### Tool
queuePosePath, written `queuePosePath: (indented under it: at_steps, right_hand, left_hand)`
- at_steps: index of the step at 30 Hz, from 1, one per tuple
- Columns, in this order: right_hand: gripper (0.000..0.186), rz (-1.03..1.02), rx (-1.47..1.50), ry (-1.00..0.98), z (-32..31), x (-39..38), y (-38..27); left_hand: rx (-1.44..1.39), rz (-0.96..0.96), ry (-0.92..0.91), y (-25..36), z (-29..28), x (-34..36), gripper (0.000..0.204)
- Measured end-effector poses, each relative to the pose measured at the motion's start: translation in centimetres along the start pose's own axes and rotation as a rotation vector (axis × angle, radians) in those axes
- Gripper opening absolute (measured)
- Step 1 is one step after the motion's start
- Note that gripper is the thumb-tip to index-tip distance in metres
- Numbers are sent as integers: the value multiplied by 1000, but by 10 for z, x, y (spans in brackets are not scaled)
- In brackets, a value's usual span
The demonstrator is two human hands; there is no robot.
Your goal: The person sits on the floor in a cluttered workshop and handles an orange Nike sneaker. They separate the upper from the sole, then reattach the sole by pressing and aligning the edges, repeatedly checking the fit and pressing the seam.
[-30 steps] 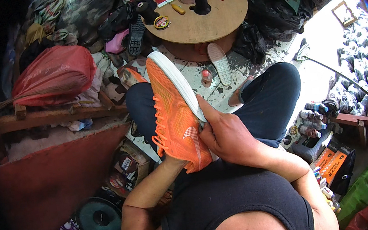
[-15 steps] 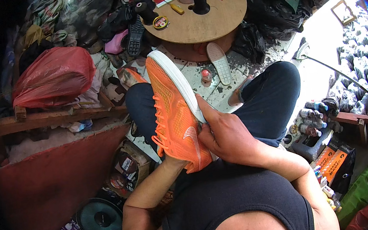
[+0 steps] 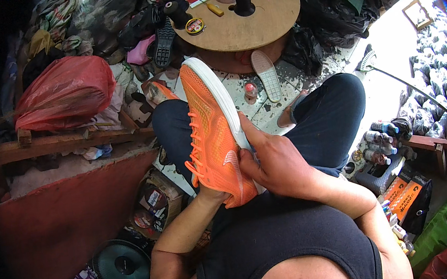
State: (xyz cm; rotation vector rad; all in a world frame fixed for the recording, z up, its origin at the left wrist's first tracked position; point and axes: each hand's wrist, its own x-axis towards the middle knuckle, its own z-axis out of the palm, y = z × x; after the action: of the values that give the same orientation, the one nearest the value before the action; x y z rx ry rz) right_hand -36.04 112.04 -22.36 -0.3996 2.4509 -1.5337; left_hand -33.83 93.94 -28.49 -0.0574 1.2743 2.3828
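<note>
An orange mesh sneaker (image 3: pixel 211 141) with orange laces and a white sole is held on its side over my lap, toe pointing up and away from me. My left hand (image 3: pixel 210 193) grips it at the heel end from underneath, its fingers mostly hidden by the shoe. My right hand (image 3: pixel 270 161) is closed on the sole's edge near the heel, index finger along the white rim and thumb pressed to it. Beyond the shoe, a loose pale sole (image 3: pixel 266 77) and a small red-capped bottle (image 3: pixel 251 93) sit on the tiled floor.
A round wooden table (image 3: pixel 255 28) bears thread spools and hand tools. A red plastic bag (image 3: pixel 63 91) rests on a wooden ledge at left, above a fan (image 3: pixel 120 270). Black bags (image 3: pixel 307 53), plastic bottles (image 3: pixel 381 141) and orange boxes (image 3: pixel 401 196) crowd the right, beside a long-handled tool (image 3: pixel 422 92).
The sneaker has risen slightly and its toe has swung a little to the right. Both hands keep their grip, my right hand shifting slightly with the shoe.
</note>
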Motion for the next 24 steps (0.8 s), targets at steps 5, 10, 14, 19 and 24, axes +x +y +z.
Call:
queuePosePath:
  at_steps: [5,10,14,19,24]
  right_hand:
    - [73,-26,27,-31,-4,0,3]
    - [67,-58,336,-175,-3,2,26]
    - [66,-56,569,-206,16,4,44]
    - [73,-40,585,-211,25,2,49]
    - [72,-52,656,-194,27,2,41]
  left_hand:
    - [-193,29,50,3,0,-3,77]
    - [-204,97,51,5,-1,-5,73]
    - [-291,58,144,2,-3,-4,68]
    - [-362,35,156,3,-5,-9,65]
    - [-627,92,-3,5,-8,-19,65]
